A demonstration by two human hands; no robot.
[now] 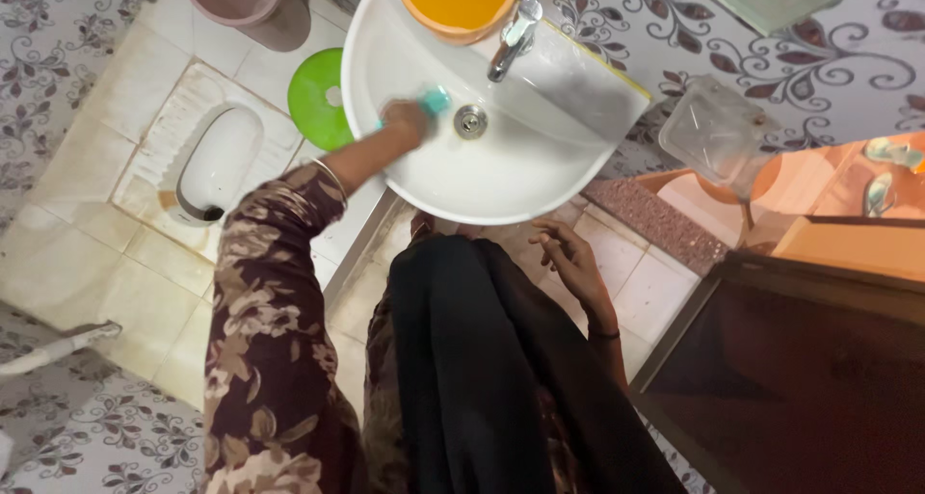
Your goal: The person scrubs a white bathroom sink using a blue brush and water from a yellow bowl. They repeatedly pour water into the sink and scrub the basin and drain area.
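Both hands show from above: the left hand (405,118) is closed around a teal scrubber (436,100), pressing it against the inner wall of the white washbasin (501,181), just left of the metal drain (470,121). That arm wears a floral sleeve and a thin bangle. Below the basin's front rim, the right hand (568,258) hangs free with its fingers loosely spread and slightly curled, holding nothing. A chrome tap (513,36) stands at the back of the basin, and an orange bucket (458,2) sits behind it on the rim. Left of the basin, on the tiled floor, lie a green round lid (313,99) and a squat toilet pan (220,161). A clear plastic container (718,133) sits to the right.
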